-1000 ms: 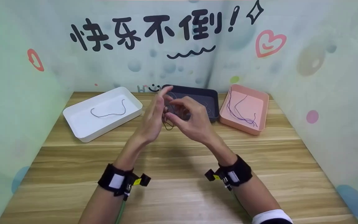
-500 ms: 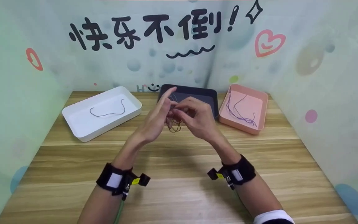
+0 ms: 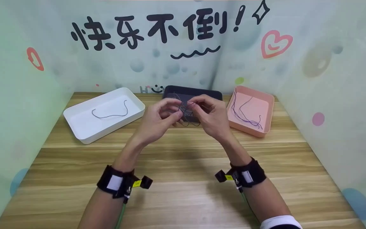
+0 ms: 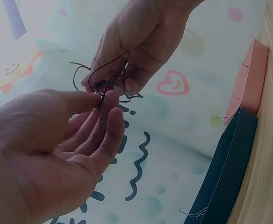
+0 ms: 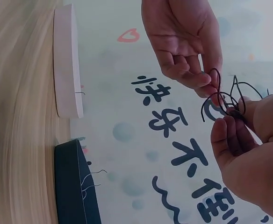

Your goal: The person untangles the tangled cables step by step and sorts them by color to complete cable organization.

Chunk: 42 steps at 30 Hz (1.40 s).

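Note:
A loose tangle of thin dark cord (image 5: 235, 84) hangs between my two hands, above the near side of the black tray (image 3: 199, 91). My left hand (image 3: 156, 121) pinches a strand between thumb and index finger, its other fingers bent loosely. Opposite it, my right hand (image 3: 214, 117) pinches the bunched part of the cord with thumb and fingertips. In the left wrist view several loops of cord (image 4: 109, 60) stand out around the right fingertips. How many cords make up the tangle, I cannot tell.
A white tray (image 3: 86, 125) at the left bears one grey cord (image 3: 111, 116). Several purple cords (image 3: 245, 119) lie in the pink tray (image 3: 267, 108) at the right. Thin pale strands (image 5: 92, 186) poke over the black tray's rim. Printed cloth walls (image 3: 338, 105) enclose the wooden table (image 3: 176, 190).
My hands have drawn slightly apart. The left hand turned from raised, straighter fingers to a pinch on the cord, and the right hand moved a little to the right. The trays stayed put.

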### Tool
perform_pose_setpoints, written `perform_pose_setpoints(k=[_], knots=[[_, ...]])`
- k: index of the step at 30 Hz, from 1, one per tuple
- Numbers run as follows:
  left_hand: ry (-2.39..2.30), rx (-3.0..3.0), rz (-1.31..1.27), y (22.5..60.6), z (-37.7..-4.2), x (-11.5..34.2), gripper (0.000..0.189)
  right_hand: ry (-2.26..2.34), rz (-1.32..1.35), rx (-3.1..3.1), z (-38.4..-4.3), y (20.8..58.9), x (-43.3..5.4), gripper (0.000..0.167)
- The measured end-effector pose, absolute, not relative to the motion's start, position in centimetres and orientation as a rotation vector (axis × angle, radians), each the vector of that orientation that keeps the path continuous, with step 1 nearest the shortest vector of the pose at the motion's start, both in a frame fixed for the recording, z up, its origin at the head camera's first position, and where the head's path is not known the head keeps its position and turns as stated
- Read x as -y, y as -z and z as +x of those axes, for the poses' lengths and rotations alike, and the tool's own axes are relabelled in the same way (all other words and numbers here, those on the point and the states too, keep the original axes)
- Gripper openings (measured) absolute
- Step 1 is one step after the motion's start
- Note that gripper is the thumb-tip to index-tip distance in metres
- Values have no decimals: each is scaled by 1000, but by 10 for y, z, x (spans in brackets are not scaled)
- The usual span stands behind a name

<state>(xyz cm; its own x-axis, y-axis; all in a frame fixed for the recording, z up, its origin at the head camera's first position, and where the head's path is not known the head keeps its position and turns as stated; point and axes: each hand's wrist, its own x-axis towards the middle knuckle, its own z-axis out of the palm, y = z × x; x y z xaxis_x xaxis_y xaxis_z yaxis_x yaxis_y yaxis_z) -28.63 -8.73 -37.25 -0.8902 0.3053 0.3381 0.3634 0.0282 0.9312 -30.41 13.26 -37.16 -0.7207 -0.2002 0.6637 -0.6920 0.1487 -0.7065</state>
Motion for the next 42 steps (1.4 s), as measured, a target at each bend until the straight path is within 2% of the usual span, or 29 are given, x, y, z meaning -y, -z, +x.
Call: perform_pose_setpoints(k=[10, 16, 23, 27, 34, 38, 42], knots=[[2175, 2079, -678, 369, -287, 92, 24, -1793, 919, 1942, -304, 372, -130, 10], [2223, 2079, -642, 367, -287, 94, 19, -1843, 806, 1970, -303, 371, -132, 9], [2088, 2205, -663, 367, -289, 97, 14, -1887, 809, 1938, -307, 371, -136, 13], [2036, 2279, -709, 365, -287, 99, 12, -1841, 816, 1920, -307, 370, -136, 10], [2151, 2126, -677, 364, -287, 97, 12, -1810, 821, 1869, -308, 370, -137, 12], [2299, 1977, -642, 364, -287, 97, 18, -1853, 805, 1854, -309, 369, -138, 14], [2211, 1989, -657, 364, -285, 100, 23, -1877, 798, 1826, -310, 367, -141, 16]])
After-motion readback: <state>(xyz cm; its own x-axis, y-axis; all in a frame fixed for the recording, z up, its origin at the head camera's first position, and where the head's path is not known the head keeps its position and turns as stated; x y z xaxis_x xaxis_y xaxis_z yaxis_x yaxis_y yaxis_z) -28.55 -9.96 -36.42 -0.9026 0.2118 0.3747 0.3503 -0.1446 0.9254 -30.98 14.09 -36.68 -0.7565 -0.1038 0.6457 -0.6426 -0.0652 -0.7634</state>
